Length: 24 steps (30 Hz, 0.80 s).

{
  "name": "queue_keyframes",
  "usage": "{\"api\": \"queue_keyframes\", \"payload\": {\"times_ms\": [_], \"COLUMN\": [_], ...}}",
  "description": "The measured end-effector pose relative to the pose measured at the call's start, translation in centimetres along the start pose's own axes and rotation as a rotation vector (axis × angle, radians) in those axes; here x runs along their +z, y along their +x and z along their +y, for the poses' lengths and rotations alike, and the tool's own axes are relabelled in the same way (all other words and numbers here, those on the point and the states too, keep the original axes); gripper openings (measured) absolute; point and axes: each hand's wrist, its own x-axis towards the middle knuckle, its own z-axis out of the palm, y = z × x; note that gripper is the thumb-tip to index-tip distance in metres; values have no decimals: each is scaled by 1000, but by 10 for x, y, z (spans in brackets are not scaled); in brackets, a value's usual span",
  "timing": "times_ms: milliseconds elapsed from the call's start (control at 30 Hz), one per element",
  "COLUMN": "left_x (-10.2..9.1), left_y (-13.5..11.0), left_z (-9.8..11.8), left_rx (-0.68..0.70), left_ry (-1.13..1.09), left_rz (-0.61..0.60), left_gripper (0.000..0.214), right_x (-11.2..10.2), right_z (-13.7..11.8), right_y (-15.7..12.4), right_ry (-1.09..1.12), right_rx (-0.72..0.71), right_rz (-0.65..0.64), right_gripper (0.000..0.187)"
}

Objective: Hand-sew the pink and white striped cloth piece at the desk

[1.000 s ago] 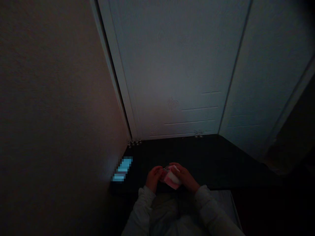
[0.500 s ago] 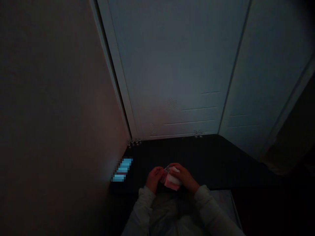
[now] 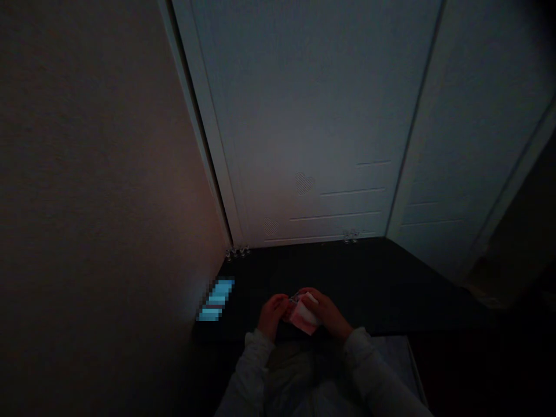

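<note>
The left hand [image 3: 273, 313] is curled at the left edge of a small pink-and-white packet [image 3: 303, 315], fingers pinched on that edge as far as the dim light allows. The right hand [image 3: 326, 313] is wrapped over the packet's right side and top, thumb and fingers closed on it. The packet is held between both hands, low in the view, just above the person's lap and at the near edge of a dark desk [image 3: 369, 284]; whether it touches the desk cannot be told. What it is exactly cannot be told either: folded paper or a soft wrapper, pink below and white above.

The step in hand is judged to be a two-handed working of the packet, opening or folding it. For it to go well, the packet is best kept pinched firmly by one hand while the other does the fine work at the top edge; a grip close to the edge is advised so the thin material is not torn or dropped. Light is poor, so the work is better guided by touch.

Pale sleeves [image 3: 256, 362] run back from both wrists. To the left, near the wall [image 3: 95, 202], a blue glowing patch [image 3: 216, 299] lies at the desk's corner, well apart from the hands. Behind the desk stand pale doors [image 3: 313, 116], with small shiny bits [image 3: 237, 252] at their foot.
</note>
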Motion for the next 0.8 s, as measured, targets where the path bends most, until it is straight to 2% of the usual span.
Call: {"api": "queue_keyframes", "payload": {"times_ms": [300,500,800], "left_x": [2,2,3], "left_y": [-1,0,-3], "left_z": [3,2,5], "left_rx": [-12,-1,15], "left_ry": [-35,-17,21], "left_rz": [-2,47,10], "left_gripper": [37,36,35], "right_x": [0,-1,0], "right_z": [-4,2,2], "right_y": [-2,0,2], "right_ry": [7,-25,-43], "right_rx": [-6,-29,-23], "right_rz": [-14,-21,-14], "right_gripper": [42,37,34]}}
